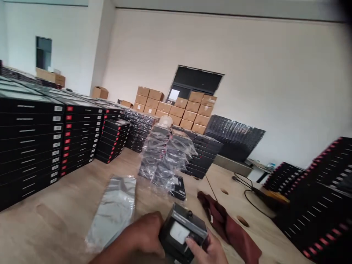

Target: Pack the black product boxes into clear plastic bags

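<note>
At the bottom centre I hold a small black box (183, 231) with a white label on its near face. My left hand (143, 234) wraps round its left side with the fingers closed on it. From below, my right hand (207, 251) grips the box at its right lower corner, a finger pressed on the label edge. A flat clear plastic bag (114, 211) lies on the wooden table (55, 220) just left of my hands. Behind the box stands a pile of bagged black boxes (165, 157).
Tall stacks of black boxes (30, 146) line the left, and more stacks (319, 198) fill the right. A dark red cloth (231, 229) lies right of my hands, near cables (253, 190) and holes in the table. Cardboard cartons (176, 108) are piled at the far wall.
</note>
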`<state>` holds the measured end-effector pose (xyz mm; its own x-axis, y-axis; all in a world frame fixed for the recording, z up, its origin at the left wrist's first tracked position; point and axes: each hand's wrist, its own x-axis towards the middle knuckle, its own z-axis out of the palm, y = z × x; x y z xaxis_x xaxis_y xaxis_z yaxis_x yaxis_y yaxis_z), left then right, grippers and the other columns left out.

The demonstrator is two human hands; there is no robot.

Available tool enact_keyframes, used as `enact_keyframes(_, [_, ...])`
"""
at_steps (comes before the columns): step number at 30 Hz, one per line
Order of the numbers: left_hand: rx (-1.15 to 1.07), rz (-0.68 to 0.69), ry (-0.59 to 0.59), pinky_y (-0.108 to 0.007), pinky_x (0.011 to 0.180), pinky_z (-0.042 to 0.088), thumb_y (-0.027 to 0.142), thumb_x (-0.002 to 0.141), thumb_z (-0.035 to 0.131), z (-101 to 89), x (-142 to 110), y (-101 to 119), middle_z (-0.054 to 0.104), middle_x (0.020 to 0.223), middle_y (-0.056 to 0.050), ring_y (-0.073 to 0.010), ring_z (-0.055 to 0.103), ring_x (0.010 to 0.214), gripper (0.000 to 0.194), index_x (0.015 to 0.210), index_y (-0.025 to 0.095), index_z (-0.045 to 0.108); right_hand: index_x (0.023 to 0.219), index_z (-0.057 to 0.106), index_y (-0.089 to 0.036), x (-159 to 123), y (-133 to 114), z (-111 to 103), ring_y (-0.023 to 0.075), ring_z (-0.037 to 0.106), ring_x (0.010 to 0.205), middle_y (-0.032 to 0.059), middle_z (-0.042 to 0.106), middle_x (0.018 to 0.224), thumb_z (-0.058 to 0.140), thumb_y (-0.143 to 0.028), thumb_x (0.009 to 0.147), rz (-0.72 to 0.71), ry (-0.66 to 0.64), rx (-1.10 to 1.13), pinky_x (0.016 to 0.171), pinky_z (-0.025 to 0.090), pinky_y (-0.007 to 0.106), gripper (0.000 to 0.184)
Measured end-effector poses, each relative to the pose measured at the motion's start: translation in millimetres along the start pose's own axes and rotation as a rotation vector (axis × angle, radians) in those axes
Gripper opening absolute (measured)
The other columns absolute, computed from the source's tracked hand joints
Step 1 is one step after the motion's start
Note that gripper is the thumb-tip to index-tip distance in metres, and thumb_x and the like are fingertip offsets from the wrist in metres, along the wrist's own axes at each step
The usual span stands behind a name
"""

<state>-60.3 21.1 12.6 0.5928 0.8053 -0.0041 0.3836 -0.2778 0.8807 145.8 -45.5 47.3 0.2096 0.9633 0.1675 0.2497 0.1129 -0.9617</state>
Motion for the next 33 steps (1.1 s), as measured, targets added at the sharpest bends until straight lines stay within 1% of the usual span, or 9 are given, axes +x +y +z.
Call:
enact_keyframes(5, [-0.372, 0.002, -0.161, -0.021, 0.049, 0.036, 0.030, 0.051, 0.075, 2.6, 4, -1, 0.059, 0.062, 0.004, -0.0114, 0.051, 0.055, 0.031, 0.075, 0.015, 0.063, 0.089, 0.069, -0.020, 7, 2, -11, 0.0239, 0.068, 0.076, 0.0037, 0.075, 0.085, 0.076, -0.045, 0.062, 0.130, 0.252, 0.450, 0.069, 0.054, 0.033, 0.037])
enact_keyframes(10, [-0.320, -0.029, -0.311, -0.022, 0.056, 0.041, 0.025, 0.050, 0.078, -1.0, 2, -8, 0.063, 0.069, 0.001, -0.0131, 0.056, 0.062, 0.032, 0.078, 0.013, 0.066, 0.084, 0.069, -0.017, 7, 5, -32, 0.0203, 0.068, 0.070, 0.0026, 0.074, 0.076, 0.080, -0.040, 0.058, 0.142, 0.426, 0.547, 0.063, 0.053, 0.027, 0.036])
enact_keyframes(12, [-0.465, 0.029, -0.291, -0.025, 0.070, 0.045, 0.026, 0.053, 0.079, -3.1, 0, -8, 0.065, 0.096, -0.003, -0.0163, 0.059, 0.083, 0.056, 0.106, 0.018, 0.063, 0.087, 0.069, -0.016, 6, 4, -29, 0.0196, 0.068, 0.069, 0.0032, 0.074, 0.077, 0.080, -0.040, 0.058, 0.126, 0.412, 0.507, 0.061, 0.053, 0.026, 0.038])
enact_keyframes(14, [-0.617, 0.067, -0.232, -0.028, 0.081, 0.045, 0.030, 0.060, 0.078, 1.7, 1, -4, 0.057, 0.119, -0.006, -0.0186, 0.057, 0.098, 0.080, 0.132, 0.024, 0.043, 0.090, 0.070, -0.016, 5, 1, -21, 0.0198, 0.068, 0.068, 0.0038, 0.075, 0.079, 0.080, -0.041, 0.058, 0.110, 0.377, 0.473, 0.060, 0.053, 0.026, 0.042])
enact_keyframes(16, [-0.630, 0.079, -0.161, -0.029, 0.077, 0.046, 0.026, 0.060, 0.077, 13.5, 3, 2, 0.059, 0.115, -0.007, -0.0195, 0.058, 0.094, 0.093, 0.140, 0.025, 0.030, 0.094, 0.070, -0.017, 3, -1, -13, 0.0210, 0.068, 0.070, 0.0039, 0.075, 0.081, 0.079, -0.043, 0.059, 0.101, 0.323, 0.451, 0.060, 0.053, 0.027, 0.044])
enact_keyframes(20, [-0.525, 0.176, -0.097, -0.026, 0.072, 0.045, 0.011, 0.058, 0.072, 35.7, 6, 18, 0.067, 0.090, -0.003, -0.0193, 0.059, 0.083, 0.059, 0.116, 0.014, 0.058, 0.091, 0.072, -0.018, 1, -1, -1, 0.0224, 0.068, 0.073, 0.0040, 0.075, 0.082, 0.073, -0.049, 0.066, 0.072, 0.254, 0.438, 0.065, 0.053, 0.029, 0.041])
enact_keyframes(23, [-0.531, 0.240, -0.012, -0.025, 0.076, 0.044, 0.011, 0.065, 0.065, 36.6, 6, 26, 0.068, 0.090, -0.002, -0.0178, 0.058, 0.084, 0.035, 0.100, 0.014, 0.064, 0.091, 0.072, -0.017, -2, 2, 4, 0.0233, 0.067, 0.078, 0.0053, 0.074, 0.086, 0.069, -0.051, 0.070, 0.028, 0.193, 0.420, 0.069, 0.053, 0.030, 0.040])
enact_keyframes(29, [-0.531, 0.295, 0.096, -0.025, 0.084, 0.043, 0.014, 0.068, 0.064, 28.7, 8, 24, 0.067, 0.100, -0.002, -0.0190, 0.059, 0.093, 0.038, 0.106, 0.016, 0.062, 0.094, 0.071, -0.020, -5, 10, 15, 0.0241, 0.067, 0.084, 0.0045, 0.074, 0.091, 0.071, -0.047, 0.067, 0.005, 0.126, 0.358, 0.076, 0.052, 0.032, 0.038])
enact_keyframes(33, [-0.307, 0.187, 0.094, -0.025, 0.067, 0.044, 0.033, 0.071, 0.067, 30.0, 6, 19, 0.068, 0.084, -0.001, -0.0184, 0.061, 0.075, 0.067, 0.132, 0.021, 0.044, 0.081, 0.070, -0.018, 15, 24, 2, 0.0204, 0.065, 0.060, 0.0019, 0.072, 0.070, 0.072, -0.050, 0.063, 0.126, 0.298, 0.347, 0.049, 0.047, 0.026, 0.036])
